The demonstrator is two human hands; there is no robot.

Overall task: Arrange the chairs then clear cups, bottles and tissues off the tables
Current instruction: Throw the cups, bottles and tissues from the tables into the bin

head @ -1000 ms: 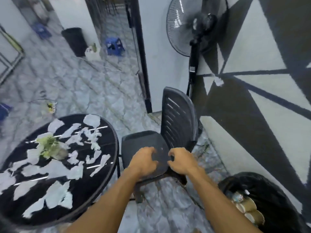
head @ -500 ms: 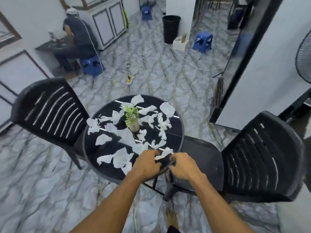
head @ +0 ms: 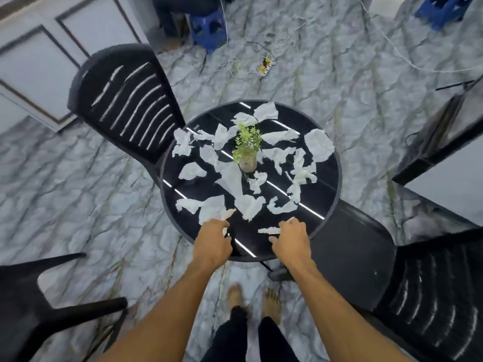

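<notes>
A round black table (head: 324, 205) stands in front of me, strewn with several torn white tissue pieces (head: 318, 145). A small potted plant (head: 247, 150) sits at its middle. My left hand (head: 213, 241) hovers over the near rim, fingers curled round a tissue scrap (head: 230, 212). My right hand (head: 290, 240) is beside it and pinches a thin tissue strip (head: 269, 230). One black plastic chair (head: 122, 100) stands at the table's far left. A second chair (head: 431, 296) is at the near right, its seat tucked against the table. A third chair (head: 39, 296) shows at the lower left.
Two blue stools (head: 209, 30) (head: 441, 9) stand on the marble floor beyond the table. A power strip (head: 265, 66) with loose cables lies between them. A white panelled cabinet (head: 39, 61) fills the upper left. My bare feet (head: 251, 301) are just short of the table.
My hands let go of the right-hand chair's seat and moved onto the table's near edge, closing on tissue pieces. My view swung from the chair to the table.
</notes>
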